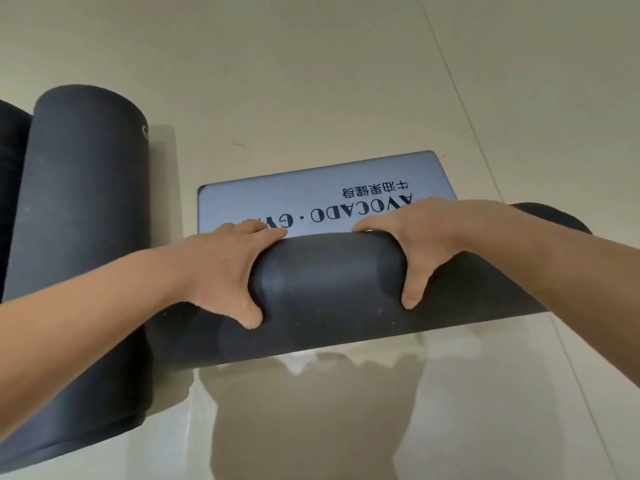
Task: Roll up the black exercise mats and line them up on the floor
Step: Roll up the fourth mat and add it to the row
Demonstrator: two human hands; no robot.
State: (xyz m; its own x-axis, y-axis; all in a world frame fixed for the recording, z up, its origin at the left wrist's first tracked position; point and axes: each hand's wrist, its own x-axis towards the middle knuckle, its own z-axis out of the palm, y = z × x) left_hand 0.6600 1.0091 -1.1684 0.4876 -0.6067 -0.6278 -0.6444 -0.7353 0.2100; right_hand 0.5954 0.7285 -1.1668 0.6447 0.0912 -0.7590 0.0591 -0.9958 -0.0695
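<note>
A black exercise mat (332, 299) lies crosswise on the floor in front of me, mostly wound into a thick roll. Its last flat stretch (311, 192) extends away from the roll and carries upside-down lettering reading AVOCADO. My left hand (225, 268) grips the roll left of centre, fingers over the top and thumb pressed into the near side. My right hand (415, 244) grips it right of centre the same way. A finished rolled black mat (86, 237) lies lengthwise at the left, and the edge of another (10, 161) shows beyond it.
Glossy beige floor tiles (346, 81) surround the mats, with thin seams running along the right. My own reflection and shadow show on the floor just below the roll. The rolled mat at the left sits close to the left end of the one I hold.
</note>
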